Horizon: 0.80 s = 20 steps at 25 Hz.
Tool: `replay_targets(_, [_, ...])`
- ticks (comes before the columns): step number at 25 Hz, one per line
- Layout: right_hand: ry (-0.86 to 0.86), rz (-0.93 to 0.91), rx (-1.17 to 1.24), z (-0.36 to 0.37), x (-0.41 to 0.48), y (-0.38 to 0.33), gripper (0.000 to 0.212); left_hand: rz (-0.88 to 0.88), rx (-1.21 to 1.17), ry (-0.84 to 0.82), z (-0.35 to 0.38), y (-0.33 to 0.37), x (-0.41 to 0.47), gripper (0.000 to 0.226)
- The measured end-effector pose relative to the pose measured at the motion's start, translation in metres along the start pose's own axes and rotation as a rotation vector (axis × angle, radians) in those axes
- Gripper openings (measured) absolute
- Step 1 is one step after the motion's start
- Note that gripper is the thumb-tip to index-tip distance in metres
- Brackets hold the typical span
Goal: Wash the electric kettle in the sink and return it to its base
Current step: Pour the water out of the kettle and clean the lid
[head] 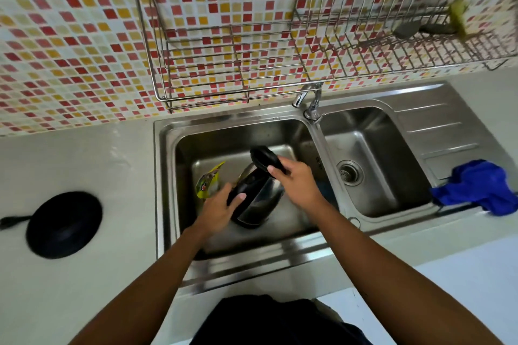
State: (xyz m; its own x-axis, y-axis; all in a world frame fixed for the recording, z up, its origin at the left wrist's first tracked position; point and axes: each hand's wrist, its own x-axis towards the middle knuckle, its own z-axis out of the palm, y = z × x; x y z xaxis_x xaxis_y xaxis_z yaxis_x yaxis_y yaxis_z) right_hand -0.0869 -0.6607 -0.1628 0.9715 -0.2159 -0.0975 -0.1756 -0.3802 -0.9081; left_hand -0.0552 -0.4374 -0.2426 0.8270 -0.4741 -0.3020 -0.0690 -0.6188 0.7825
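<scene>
The black and steel electric kettle (256, 199) is inside the left basin of the steel sink (168, 176), tilted, with its black lid (263, 158) swung open. My left hand (220, 207) grips the kettle's black handle side. My right hand (294, 179) holds the open lid at its edge. The round black kettle base (64, 224) lies on the white counter at the left, its cord running off the left edge. The faucet (308, 101) stands between the two basins; no water is visibly running.
A yellow-green pouch (208, 183) stands in the left basin beside the kettle. A blue cloth (476, 187) lies on the drainboard at the right. A wire dish rack (238, 64) hangs on the tiled wall above the sink, holding a sponge (458, 17).
</scene>
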Motion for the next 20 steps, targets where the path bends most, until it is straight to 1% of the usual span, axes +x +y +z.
replay_targets(1, [0.006, 0.001, 0.042, -0.004, 0.000, -0.005, 0.026, 0.021, -0.020, 0.022, -0.010, 0.010, -0.007, 0.066])
replay_targets(4, [0.020, 0.018, 0.165, -0.015, -0.004, -0.016, 0.022, 0.091, -0.031, 0.098, -0.030, 0.034, -0.022, 0.047])
replay_targets(7, [0.017, 0.026, 0.260, -0.021, -0.009, -0.021, 0.020, 0.140, 0.063, 0.153, -0.051, 0.054, -0.030, 0.044])
replay_targets(10, [0.014, 0.055, 0.347, -0.021, -0.010, -0.023, 0.020, 0.203, 0.169, 0.152, -0.072, 0.070, -0.032, 0.033])
replay_targets(12, [0.013, 0.086, 0.351, -0.018, -0.009, -0.021, 0.021, 0.238, 0.236, 0.127, -0.081, 0.080, -0.031, 0.033])
replay_targets(15, [0.019, 0.123, 0.303, -0.015, -0.009, -0.019, 0.026, 0.242, 0.317, 0.093, -0.090, 0.085, -0.028, 0.037])
replay_targets(20, [-0.017, 0.176, 0.323, -0.011, -0.011, -0.020, 0.031, 0.237, 0.431, 0.052, -0.098, 0.088, -0.022, 0.043])
